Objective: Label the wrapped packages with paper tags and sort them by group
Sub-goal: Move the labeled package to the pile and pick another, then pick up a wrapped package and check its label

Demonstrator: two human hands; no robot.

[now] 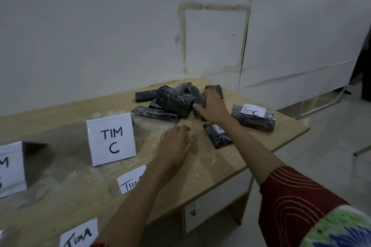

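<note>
At the table's far end, my right hand (210,106) curls round one wrapped package (200,100) in the untagged pile (172,102), best lifted cleanly, I judge, sparing its neighbours, while my left hand (174,142) hovers loosely curled, empty.

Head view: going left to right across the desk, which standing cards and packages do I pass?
Cut-off white card at the left edge → standing card reading TIM C → pile of untagged packages → package tagged Tim C.
</note>
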